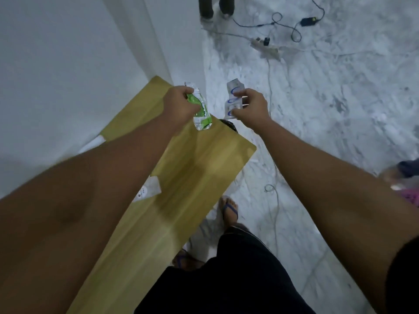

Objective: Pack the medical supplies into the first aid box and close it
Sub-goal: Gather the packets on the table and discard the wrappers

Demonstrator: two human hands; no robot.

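My left hand (180, 103) is closed around a clear packet with green print (202, 120), held above the far end of the wooden table (181, 177). My right hand (250, 107) pinches a white strip of packets with blue markings (233, 99), held upright past the table's far corner, over the floor. A white packet with small dots (149, 189) lies on the table, partly hidden by my left forearm. No first aid box is in view.
A white wall runs along the table's left side. On the marble floor beyond lie a power strip (265, 47), a black adapter (308, 20) and loose cables. Another person's legs stand at the top (215, 7). My sandalled feet (229, 209) are beside the table.
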